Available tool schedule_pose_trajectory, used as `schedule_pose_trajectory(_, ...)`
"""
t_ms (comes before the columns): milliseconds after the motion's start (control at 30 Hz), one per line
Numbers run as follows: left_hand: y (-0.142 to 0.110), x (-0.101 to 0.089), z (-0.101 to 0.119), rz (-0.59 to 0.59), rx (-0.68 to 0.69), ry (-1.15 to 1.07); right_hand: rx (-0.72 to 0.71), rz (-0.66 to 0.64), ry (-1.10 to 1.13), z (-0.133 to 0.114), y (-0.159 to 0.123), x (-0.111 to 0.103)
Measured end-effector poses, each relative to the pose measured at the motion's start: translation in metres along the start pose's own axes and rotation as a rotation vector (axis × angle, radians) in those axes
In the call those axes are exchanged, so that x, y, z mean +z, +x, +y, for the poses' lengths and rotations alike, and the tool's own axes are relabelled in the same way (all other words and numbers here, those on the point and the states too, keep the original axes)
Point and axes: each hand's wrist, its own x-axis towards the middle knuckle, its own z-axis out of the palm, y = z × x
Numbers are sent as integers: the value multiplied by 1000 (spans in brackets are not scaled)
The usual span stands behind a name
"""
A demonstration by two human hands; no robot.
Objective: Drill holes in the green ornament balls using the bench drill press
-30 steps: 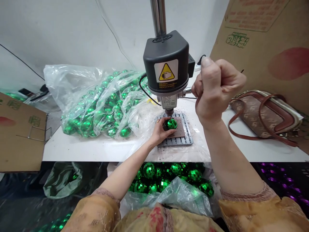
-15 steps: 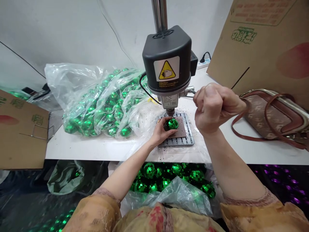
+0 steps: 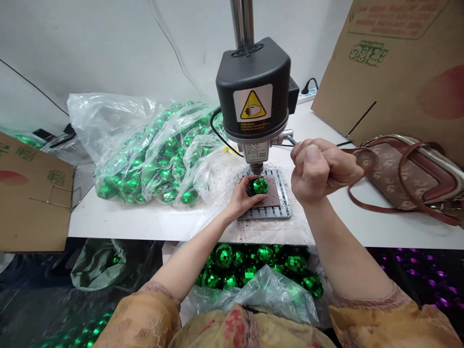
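Note:
A shiny green mirrored ball sits on a brown pad over the slotted metal base of a small bench drill press. My left hand grips the ball from its left side, thumb in front and fingers behind. Just above the ball is the drill's chuck. My right hand is closed in a fist around the press's feed lever, right of the drill head. Most of the lever is hidden by the fist.
Clear plastic bags of green balls lie left on the white table. More green balls fill a plastic-lined container below the front edge. A brown handbag and cardboard box stand right; another box is left.
My right fist has come down a little with the lever. My left hand and the ball stay in place under the chuck.

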Motion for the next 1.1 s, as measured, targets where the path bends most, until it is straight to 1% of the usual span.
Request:
schedule_pose_trajectory(100, 0, -1, 1, 1, -4, -9, -52, -16, 62, 2, -1, -1)
schedule_pose_trajectory(267, 0, -2, 3, 0, 2, -12, -103, -50, 43, 4, -11, -8)
schedule_pose_trajectory(333, 0, -2, 3, 2, -2, -11, -95, -59, 20, 2, -13, -9)
schedule_pose_trajectory(367, 0, -1, 3, 4, -7, -13, -69, -52, 4, 0, -11, -8)
schedule_pose_trajectory(433, 0, -1, 4, 3, -20, -18, 40, -7, -36, -5, -2, -2)
schedule_pose_trajectory(500, 0, 1, 6, 7, -32, -19, 169, 32, -68, -11, 13, 7)
schedule_pose_trajectory(567, 0, 1, 8, 36, -46, -1, 262, 24, -90, -14, 31, 17)
schedule_pose_trajectory(700, -11, -5, 19, 167, -71, 45, 339, -6, -133, -8, 59, 30)
schedule_pose_trajectory(767, -25, -14, 29, 206, -69, 69, 379, -18, -155, -1, 68, 33)
schedule_pose_trajectory(800, -34, -20, 36, 200, -64, 86, 401, -21, -155, 2, 71, 34)
schedule_pose_trajectory(833, -46, -25, 43, 167, -58, 103, 421, -29, -145, 4, 75, 34)
schedule_pose_trajectory(867, -59, -30, 49, 104, -54, 121, 442, -39, -132, 6, 78, 35)
schedule_pose_trajectory(900, -74, -35, 55, 15, -45, 142, 467, -56, -119, 7, 81, 35)
schedule_pose_trajectory(967, -104, -38, 61, -212, 7, 210, 523, -95, -94, 9, 87, 36)
schedule_pose_trajectory(1033, -133, -36, 59, -424, 104, 351, 577, -124, -71, 10, 92, 37)
schedule_pose_trajectory(1067, -146, -32, 55, -498, 155, 452, 595, -132, -63, 10, 94, 37)
schedule_pose_trajectory(1100, -157, -28, 50, -543, 195, 565, 612, -144, -60, 11, 96, 37)
